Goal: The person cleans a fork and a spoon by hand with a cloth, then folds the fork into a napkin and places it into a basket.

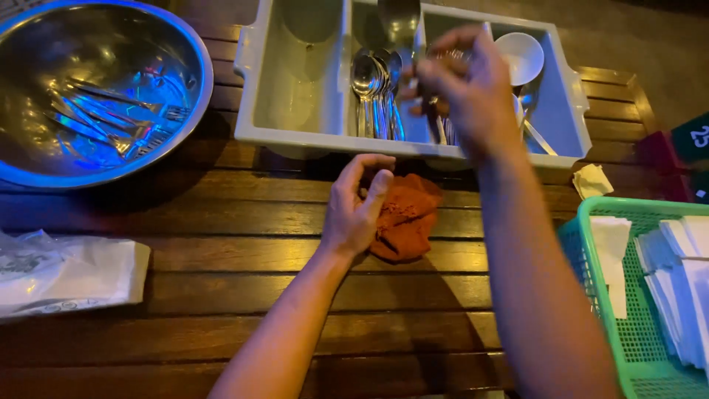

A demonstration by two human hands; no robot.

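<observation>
My left hand [356,209] rests on the wooden table [244,281], its fingers gripping an orange cloth [405,218] bunched beside it. My right hand [464,92] is raised over a grey cutlery tray [251,125] with dividers, its fingers closed around a metal utensil [441,127] whose shape is blurred. Under that hand, the middle compartment holds several spoons [373,92] lying side by side. A white ceramic spoon [521,55] lies in the right compartment.
A large steel bowl [193,55] with several forks [111,118] sits at the far left. A plastic-wrapped white packet [63,273] lies at the left edge. A green basket [591,251] of white napkins [676,281] stands at the right, with a crumpled tissue [592,180] near it.
</observation>
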